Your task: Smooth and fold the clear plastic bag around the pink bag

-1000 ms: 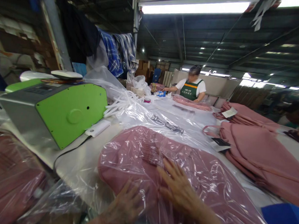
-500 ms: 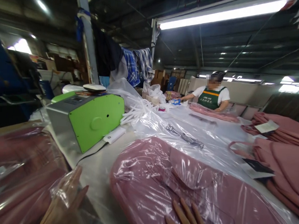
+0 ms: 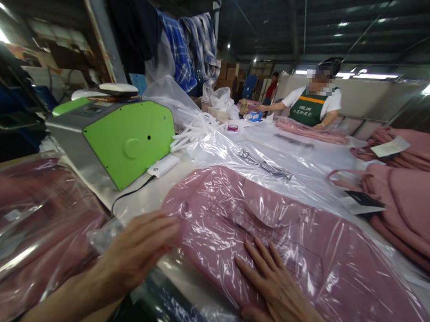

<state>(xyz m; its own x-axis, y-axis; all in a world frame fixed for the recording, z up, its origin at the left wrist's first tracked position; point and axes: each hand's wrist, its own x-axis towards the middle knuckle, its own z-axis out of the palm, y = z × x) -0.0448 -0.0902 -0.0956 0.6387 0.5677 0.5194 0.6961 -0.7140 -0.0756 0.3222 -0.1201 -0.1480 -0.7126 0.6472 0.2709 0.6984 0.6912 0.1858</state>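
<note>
- Right hand (image 3: 273, 284): flat, palm down, fingers spread on the bagged pink garment (image 3: 269, 231). Pressing, not gripping; grip fully open, holds nothing.
- Left hand (image 3: 138, 248): open, fingers loosely together, at the near-left edge of the same bag. Fingertips touch the plastic at the garment's left end. No closed grip either.
- Bagged pink garment lies flat on the worktop (image 3: 144, 200), right in front of the person, long side running from centre to lower right. Clear plastic wrinkled and glossy over it.
- Left of the hands: stack of bagged pink pieces (image 3: 27, 228), also in clear plastic, at the worktop's near-left corner.
- Green and grey machine (image 3: 111, 136) stands behind the left hand, well apart from it. White flat object (image 3: 118, 89) sits on top.
- Small white box (image 3: 163, 166) just beside the machine's right face, black cable (image 3: 126, 197) running from it toward the near edge.
- Loose clear plastic sheets (image 3: 237, 157) beyond the garment; a bundle of white strips (image 3: 195, 131) next to the machine.
- Right side: unbagged pink pieces (image 3: 407, 200) piled up, a dark tag (image 3: 364, 200) at their near-left edge, a white paper (image 3: 392, 147) on the far pile.
- Far end of the worktop: another person in a green apron (image 3: 309, 110), hands on pink fabric there.
- Plaid shirts (image 3: 192, 49) hang above, behind the machine.
</note>
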